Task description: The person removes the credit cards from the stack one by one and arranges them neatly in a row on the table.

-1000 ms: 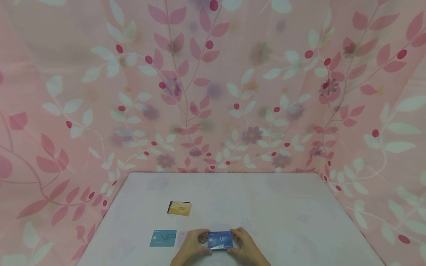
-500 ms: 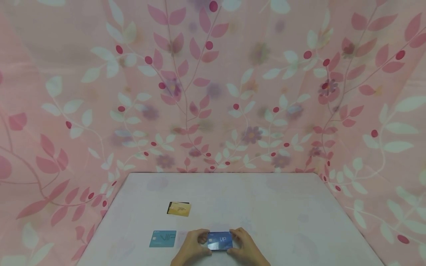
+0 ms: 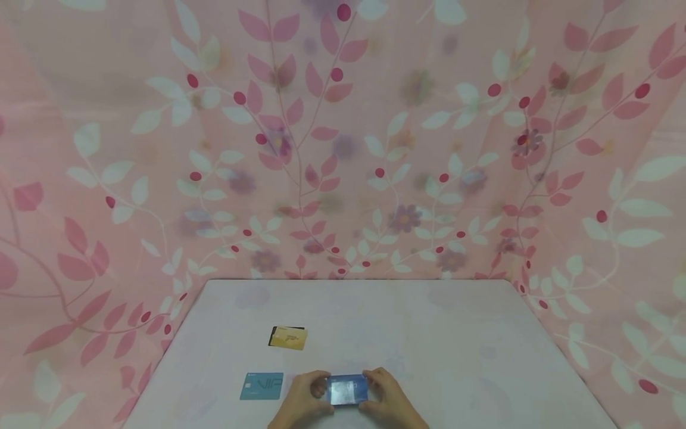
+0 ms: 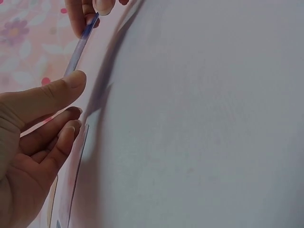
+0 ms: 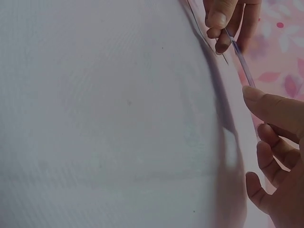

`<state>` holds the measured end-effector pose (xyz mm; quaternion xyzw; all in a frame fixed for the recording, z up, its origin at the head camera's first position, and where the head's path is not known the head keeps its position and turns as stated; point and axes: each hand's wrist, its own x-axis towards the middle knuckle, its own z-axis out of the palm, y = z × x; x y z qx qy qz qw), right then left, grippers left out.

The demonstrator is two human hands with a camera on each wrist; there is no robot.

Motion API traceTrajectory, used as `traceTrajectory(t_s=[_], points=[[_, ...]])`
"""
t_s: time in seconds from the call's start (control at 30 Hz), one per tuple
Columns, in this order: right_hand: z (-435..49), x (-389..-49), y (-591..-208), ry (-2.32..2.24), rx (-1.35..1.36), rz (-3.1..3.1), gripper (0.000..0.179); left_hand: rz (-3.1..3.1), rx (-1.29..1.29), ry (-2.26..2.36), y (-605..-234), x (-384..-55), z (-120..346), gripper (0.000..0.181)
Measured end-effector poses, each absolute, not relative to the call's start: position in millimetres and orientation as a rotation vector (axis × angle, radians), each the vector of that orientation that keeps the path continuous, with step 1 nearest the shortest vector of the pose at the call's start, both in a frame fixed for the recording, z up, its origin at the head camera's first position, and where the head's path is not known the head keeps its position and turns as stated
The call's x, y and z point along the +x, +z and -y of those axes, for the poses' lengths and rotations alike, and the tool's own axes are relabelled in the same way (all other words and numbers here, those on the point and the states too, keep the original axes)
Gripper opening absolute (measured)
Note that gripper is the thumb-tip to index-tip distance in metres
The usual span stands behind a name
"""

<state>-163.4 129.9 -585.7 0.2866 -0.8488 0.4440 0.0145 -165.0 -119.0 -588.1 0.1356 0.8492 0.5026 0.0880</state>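
A blue card [image 3: 347,390] with a bright glare across its face is held between both hands, near the front of the table. My left hand [image 3: 304,398] pinches its left end between thumb and fingers, and my right hand [image 3: 390,398] pinches the right end the same way. In the left wrist view the card [image 4: 80,47] appears nearly edge-on, raised over its shadow on the tabletop. The right wrist view also has the card [image 5: 242,61] edge-on between the two thumbs. Left of my left hand lies a teal card [image 3: 261,386] marked VIP.
Farther back on the left, a gold card [image 3: 289,338] lies overlapping a dark card [image 3: 271,335]. The white table [image 3: 429,333] reaches back to a pink curtain [image 3: 343,149] with leaf and flower prints, which also hangs along both sides.
Both hands have shifted slightly left together with the blue card. The card has tilted so glare now covers its lettering. The other cards lie where they were.
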Motion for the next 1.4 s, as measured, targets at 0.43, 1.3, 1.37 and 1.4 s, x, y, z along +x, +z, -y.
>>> traceTrajectory(t_s=[0.43,1.3,1.37,1.4], points=[[-120.0,-163.5,-589.8,1.420,0.837,2.756,0.060,-2.490,0.331,1.498,-590.4,-161.5,127.3,0.055],[-119.7,-162.5,-589.6,1.356,0.811,2.834,0.060,-2.498,0.293,1.446,-596.6,-161.7,124.5,0.055],[-120.3,-162.0,-588.9,1.333,0.808,2.847,0.060,-2.503,0.281,1.432,-596.9,-161.4,123.0,0.056],[-120.8,-161.8,-588.7,1.323,0.809,2.853,0.060,-2.506,0.285,1.427,-597.0,-161.2,122.5,0.056]])
